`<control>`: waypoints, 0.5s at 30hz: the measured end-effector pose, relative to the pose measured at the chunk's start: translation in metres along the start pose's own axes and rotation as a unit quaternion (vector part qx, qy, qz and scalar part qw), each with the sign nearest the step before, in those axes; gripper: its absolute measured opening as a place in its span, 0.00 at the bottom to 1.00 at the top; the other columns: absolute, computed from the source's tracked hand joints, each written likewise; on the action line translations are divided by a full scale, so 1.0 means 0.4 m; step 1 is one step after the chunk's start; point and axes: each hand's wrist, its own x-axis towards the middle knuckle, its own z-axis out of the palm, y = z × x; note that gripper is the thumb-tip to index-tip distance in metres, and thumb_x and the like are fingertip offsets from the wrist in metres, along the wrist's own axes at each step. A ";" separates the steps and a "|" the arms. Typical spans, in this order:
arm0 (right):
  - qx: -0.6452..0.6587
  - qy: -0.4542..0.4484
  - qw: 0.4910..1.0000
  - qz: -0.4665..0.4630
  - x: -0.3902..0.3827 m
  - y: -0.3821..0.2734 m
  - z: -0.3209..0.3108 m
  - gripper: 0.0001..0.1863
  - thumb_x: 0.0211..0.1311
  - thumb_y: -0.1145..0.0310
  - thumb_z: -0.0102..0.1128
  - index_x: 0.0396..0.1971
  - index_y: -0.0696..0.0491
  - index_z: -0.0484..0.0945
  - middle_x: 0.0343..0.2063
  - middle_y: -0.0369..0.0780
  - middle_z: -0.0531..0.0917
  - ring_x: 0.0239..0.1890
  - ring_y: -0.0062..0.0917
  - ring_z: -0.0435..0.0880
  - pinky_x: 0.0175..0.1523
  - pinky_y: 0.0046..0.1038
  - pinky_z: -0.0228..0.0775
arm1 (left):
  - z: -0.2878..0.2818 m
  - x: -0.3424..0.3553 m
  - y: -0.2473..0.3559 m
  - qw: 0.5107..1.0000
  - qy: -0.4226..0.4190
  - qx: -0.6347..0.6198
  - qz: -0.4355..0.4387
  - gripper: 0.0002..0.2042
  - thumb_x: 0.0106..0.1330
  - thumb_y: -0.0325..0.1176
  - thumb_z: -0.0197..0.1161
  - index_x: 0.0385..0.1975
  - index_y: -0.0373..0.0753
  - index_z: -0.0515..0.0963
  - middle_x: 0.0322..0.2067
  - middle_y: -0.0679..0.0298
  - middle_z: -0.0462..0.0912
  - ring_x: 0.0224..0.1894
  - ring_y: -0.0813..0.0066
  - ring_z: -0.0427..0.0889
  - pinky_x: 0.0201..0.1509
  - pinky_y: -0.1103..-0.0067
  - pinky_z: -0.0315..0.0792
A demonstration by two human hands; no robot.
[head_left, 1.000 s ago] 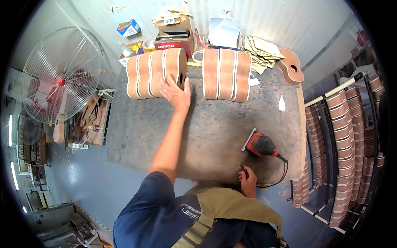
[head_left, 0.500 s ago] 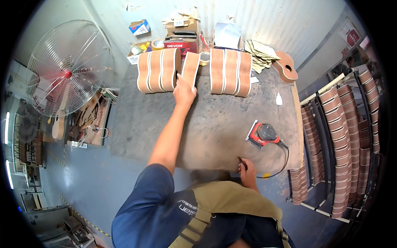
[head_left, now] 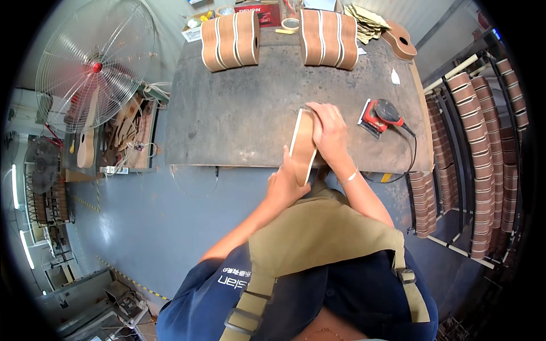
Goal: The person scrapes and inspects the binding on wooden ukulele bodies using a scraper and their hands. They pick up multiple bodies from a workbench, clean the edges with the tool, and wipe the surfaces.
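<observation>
Over the front edge of the workbench [head_left: 227, 131], I hold a wooden ukulele body [head_left: 303, 150] on edge, its curved side facing up with pale binding along both rims. My left hand [head_left: 287, 183] grips its near end, the thumb lying along the side. My right hand [head_left: 331, 133] is wrapped round its far right part, fingers over the top end. Right of that hand a red and black sander [head_left: 380, 117] rests on the bench, its cord hanging over the front edge.
Two rows of ukulele bodies [head_left: 230, 41] [head_left: 329, 38] stand at the back. Behind are sandpaper sheets [head_left: 367, 23], a tape roll [head_left: 290, 24] and boxes. A white bottle [head_left: 395, 77] and another body [head_left: 400, 41] lie right. A rack [head_left: 463, 165] flanks the bench; a fan [head_left: 96, 67] stands left.
My left hand has brought a ukulele body from the back of the bench to the front edge. My right hand, earlier round a small dark object, now grips the body too. The view has tilted down.
</observation>
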 end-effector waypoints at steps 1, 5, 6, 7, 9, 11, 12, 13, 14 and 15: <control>-0.019 -0.029 0.999 -0.005 -0.010 0.002 0.017 0.13 0.64 0.81 0.61 0.47 0.56 0.84 0.38 0.47 0.84 0.41 0.43 0.83 0.46 0.39 0.74 | -0.001 -0.007 -0.004 0.999 -0.040 -0.021 -0.001 0.63 0.52 0.45 0.80 0.80 0.24 0.42 0.52 0.37 0.85 0.55 0.39 0.85 0.60 0.56 0.78; -0.029 -0.027 0.998 -0.052 -0.061 -0.037 0.023 0.16 0.59 0.81 0.63 0.47 0.54 0.84 0.39 0.44 0.86 0.42 0.42 0.83 0.49 0.40 0.73 | 0.031 0.002 -0.088 0.995 -0.038 -0.059 0.073 0.64 0.51 0.48 0.84 0.79 0.26 0.45 0.51 0.39 0.87 0.51 0.37 0.88 0.56 0.58 0.82; -0.008 -0.036 0.998 -0.044 -0.086 -0.045 0.015 0.16 0.59 0.81 0.63 0.48 0.53 0.84 0.39 0.43 0.86 0.41 0.41 0.83 0.50 0.40 0.73 | 0.029 0.005 -0.097 0.992 -0.075 -0.090 0.049 0.64 0.51 0.49 0.84 0.79 0.26 0.46 0.52 0.39 0.87 0.51 0.39 0.88 0.56 0.59 0.82; 0.008 -0.062 0.997 -0.051 -0.116 -0.059 0.008 0.16 0.60 0.81 0.63 0.48 0.53 0.84 0.38 0.43 0.86 0.41 0.42 0.83 0.49 0.40 0.74 | 0.026 0.014 -0.106 0.986 -0.113 -0.121 0.025 0.64 0.51 0.50 0.84 0.80 0.27 0.47 0.52 0.40 0.87 0.51 0.41 0.88 0.56 0.60 0.82; 0.039 -0.113 0.991 -0.064 -0.162 -0.083 -0.009 0.15 0.61 0.82 0.63 0.47 0.54 0.85 0.38 0.44 0.86 0.41 0.42 0.83 0.48 0.40 0.75 | 0.013 0.022 -0.101 0.972 -0.164 -0.168 -0.003 0.63 0.51 0.51 0.84 0.80 0.29 0.47 0.52 0.42 0.88 0.51 0.45 0.89 0.56 0.62 0.82; 0.080 -0.123 0.989 -0.031 -0.164 -0.068 -0.029 0.13 0.64 0.81 0.62 0.47 0.56 0.84 0.38 0.45 0.86 0.40 0.41 0.84 0.47 0.38 0.76 | -0.008 0.030 -0.081 0.961 -0.191 -0.199 -0.011 0.63 0.51 0.51 0.84 0.81 0.31 0.48 0.52 0.44 0.88 0.51 0.48 0.90 0.55 0.64 0.83; 0.105 -0.129 0.986 -0.015 -0.156 -0.058 -0.033 0.12 0.65 0.81 0.62 0.47 0.57 0.84 0.38 0.45 0.86 0.40 0.40 0.84 0.46 0.37 0.76 | 0.007 0.044 -0.107 0.956 -0.198 -0.215 -0.016 0.63 0.50 0.50 0.85 0.81 0.33 0.48 0.50 0.46 0.89 0.50 0.49 0.90 0.55 0.65 0.83; 0.108 -0.104 0.988 0.024 -0.135 -0.046 -0.034 0.11 0.67 0.81 0.62 0.47 0.57 0.84 0.37 0.46 0.86 0.40 0.38 0.85 0.45 0.36 0.77 | 0.036 0.065 -0.150 0.951 -0.204 -0.231 -0.022 0.64 0.49 0.49 0.86 0.81 0.34 0.49 0.49 0.47 0.89 0.49 0.50 0.90 0.54 0.66 0.83; 0.109 -0.077 0.989 0.064 -0.104 -0.030 -0.035 0.10 0.68 0.81 0.61 0.47 0.58 0.84 0.36 0.46 0.85 0.39 0.37 0.85 0.45 0.35 0.77 | 0.052 0.081 -0.177 0.946 -0.212 -0.245 -0.026 0.64 0.48 0.48 0.87 0.81 0.36 0.49 0.48 0.49 0.89 0.48 0.51 0.91 0.53 0.67 0.84; 0.109 -0.051 0.987 0.107 -0.078 -0.004 -0.035 0.09 0.69 0.80 0.61 0.47 0.59 0.84 0.36 0.46 0.85 0.39 0.36 0.85 0.44 0.34 0.77 | 0.026 0.095 -0.164 0.949 -0.213 -0.229 -0.026 0.65 0.46 0.47 0.88 0.82 0.37 0.49 0.50 0.49 0.88 0.50 0.51 0.89 0.56 0.66 0.83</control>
